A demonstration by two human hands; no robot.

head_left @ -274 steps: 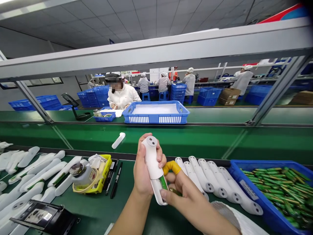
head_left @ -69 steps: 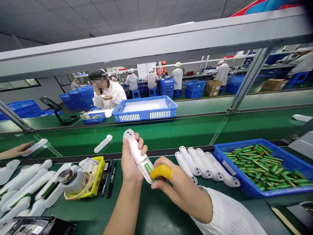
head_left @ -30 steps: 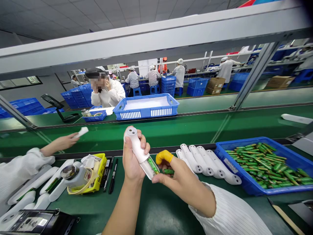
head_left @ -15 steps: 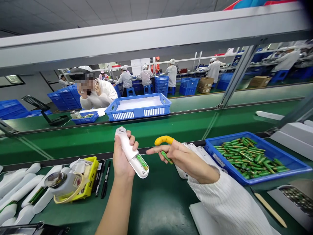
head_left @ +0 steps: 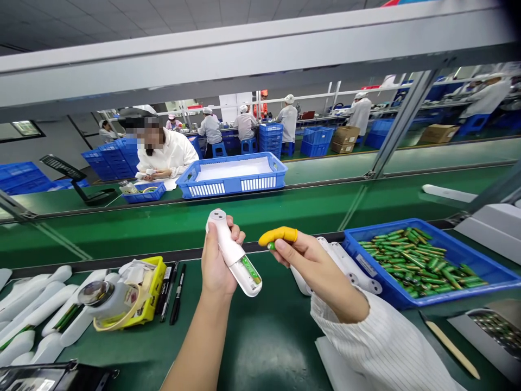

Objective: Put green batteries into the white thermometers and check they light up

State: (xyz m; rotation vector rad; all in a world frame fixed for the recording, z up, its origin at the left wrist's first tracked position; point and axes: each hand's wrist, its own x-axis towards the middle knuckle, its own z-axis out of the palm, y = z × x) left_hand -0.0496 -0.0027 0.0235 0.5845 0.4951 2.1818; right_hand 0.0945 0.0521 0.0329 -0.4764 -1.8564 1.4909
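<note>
1. The left hand [head_left: 217, 271] has its fingers wrapped round one white handheld device [head_left: 231, 251], held tilted above the tabletop [head_left: 277, 336].
2. The device's uncovered slot shows one seated battery [head_left: 251, 270]; whether another lies beneath, I cannot tell.
3. The right hand [head_left: 321, 266] has its fingers pinched on one loose green battery [head_left: 271, 246], apart from the device; one finger wears a yellow finger cot [head_left: 280, 234].
4. The device looks light, stiff and smooth enough to slip; best gripped round its body, clear of the slot. The loose battery seems hard and prone to roll; hold its sides.
5. To the right: one blue tray [head_left: 366, 266] of batteries too many to count, beside a partly hidden device row [head_left: 368, 282], also uncountable.
6. To the left: one yellow basket [head_left: 157, 282], one bottle [head_left: 100, 307], three black pens [head_left: 177, 296].
7. Beyond: one large blue crate [head_left: 232, 187] and one far device [head_left: 448, 193].
</note>
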